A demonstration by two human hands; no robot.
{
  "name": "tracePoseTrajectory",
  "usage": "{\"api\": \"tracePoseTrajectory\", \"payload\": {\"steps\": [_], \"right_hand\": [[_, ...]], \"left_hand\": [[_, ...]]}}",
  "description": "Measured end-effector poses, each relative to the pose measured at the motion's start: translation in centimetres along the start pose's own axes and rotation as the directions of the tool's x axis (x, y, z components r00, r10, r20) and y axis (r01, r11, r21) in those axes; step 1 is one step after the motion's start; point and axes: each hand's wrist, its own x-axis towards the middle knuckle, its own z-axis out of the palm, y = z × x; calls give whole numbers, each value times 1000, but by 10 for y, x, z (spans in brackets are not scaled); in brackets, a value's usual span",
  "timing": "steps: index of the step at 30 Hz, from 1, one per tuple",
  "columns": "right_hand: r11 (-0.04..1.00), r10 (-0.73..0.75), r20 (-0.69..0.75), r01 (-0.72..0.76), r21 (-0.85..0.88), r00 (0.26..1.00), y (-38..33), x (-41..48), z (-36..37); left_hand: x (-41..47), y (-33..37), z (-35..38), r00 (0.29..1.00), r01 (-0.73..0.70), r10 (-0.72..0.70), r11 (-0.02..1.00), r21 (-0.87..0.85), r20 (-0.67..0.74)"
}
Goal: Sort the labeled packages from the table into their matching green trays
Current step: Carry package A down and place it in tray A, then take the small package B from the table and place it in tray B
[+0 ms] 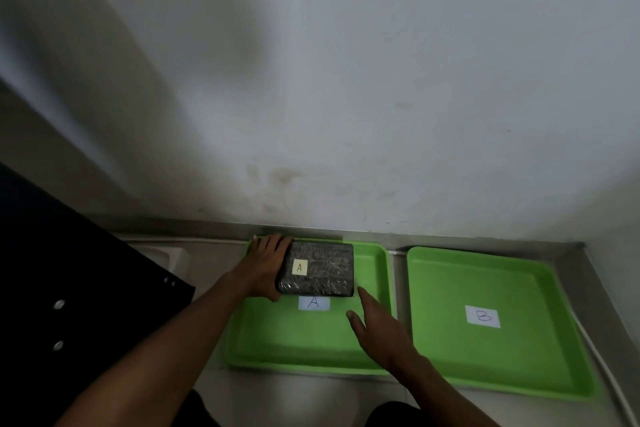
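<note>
A dark wrapped package (322, 269) with a yellow "A" sticker lies at the far end of the left green tray (277, 340), just above that tray's white "A" label (313, 303). My left hand (263, 265) grips the package's left end, fingers over the far corner and thumb under the near corner. Over the tray's right side my right hand (377, 326) hovers open, its fingertip close to the package's near right corner without holding it. The right green tray (450, 270) carries a white "B" label (483, 316) and nothing else.
Both trays sit side by side on a pale floor against a white wall (346, 80). A black panel with round studs (59, 288) stands at the left. A raised pale ledge (602, 291) borders the right side of the B tray.
</note>
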Motion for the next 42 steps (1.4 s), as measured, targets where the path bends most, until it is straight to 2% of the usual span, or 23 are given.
{"api": "tracePoseTrajectory", "payload": {"steps": [5, 12, 16, 25, 30, 35, 38, 42], "right_hand": [[999, 33, 86, -32, -22, 996, 6, 8, 20], [998, 24, 147, -15, -62, 989, 0, 4, 37], [997, 27, 132, -17, -72, 991, -2, 1, 36], [987, -49, 69, 59, -148, 996, -30, -16, 6], [967, -95, -13, 89, -237, 995, -57, -36, -21], [943, -91, -45, 72, -325, 995, -97, -86, -64], [929, -85, -46, 63, -364, 995, -134, -134, -108], [930, -121, -93, 81, -359, 988, -200, -207, -186]], "left_hand": [[12, -10, 7, 999, 23, -21, 998, -53, 40], [8, -2, 15, 996, 64, -64, 998, 14, 60], [4, 4, 17, 996, 74, -76, 996, 43, 52], [-24, 14, -4, 990, 144, -143, 986, -87, 8], [-56, 25, -32, 991, 108, -111, 993, -43, -70], [-116, 51, -78, 990, 116, -118, 993, -28, -82], [-167, 77, -124, 992, 119, -121, 992, -38, -42], [-243, 116, -214, 991, 111, -115, 992, -60, -62]]}}
